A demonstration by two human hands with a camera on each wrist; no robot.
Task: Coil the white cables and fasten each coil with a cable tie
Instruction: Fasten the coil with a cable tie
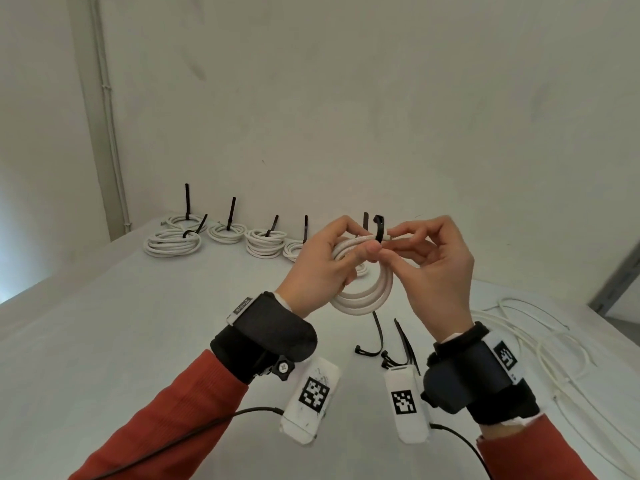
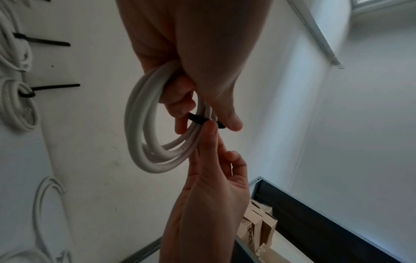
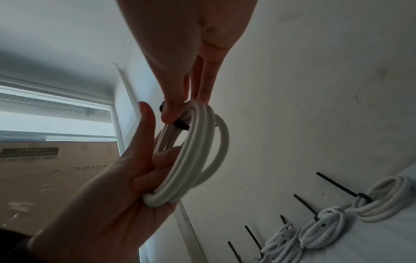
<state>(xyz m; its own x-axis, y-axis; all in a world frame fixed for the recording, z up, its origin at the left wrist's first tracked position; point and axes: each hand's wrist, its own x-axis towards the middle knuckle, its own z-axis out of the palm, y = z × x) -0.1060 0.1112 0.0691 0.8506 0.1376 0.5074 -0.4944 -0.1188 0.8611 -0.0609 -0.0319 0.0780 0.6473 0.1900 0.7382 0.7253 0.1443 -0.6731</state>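
Observation:
Above the white table, my left hand grips a coiled white cable, fingers curled through its loops. A black cable tie wraps the top of the coil, its end curling upward. My right hand pinches the tie against the cable beside the left thumb. In the left wrist view the coil hangs from my left hand, and the right fingertips meet the tie. In the right wrist view my right hand pinches the tie on the coil.
Several tied coils with upright black tie tails line the table's back edge by the wall, also seen in the right wrist view as coils. Loose black ties lie below my hands. Uncoiled white cables sprawl at the right.

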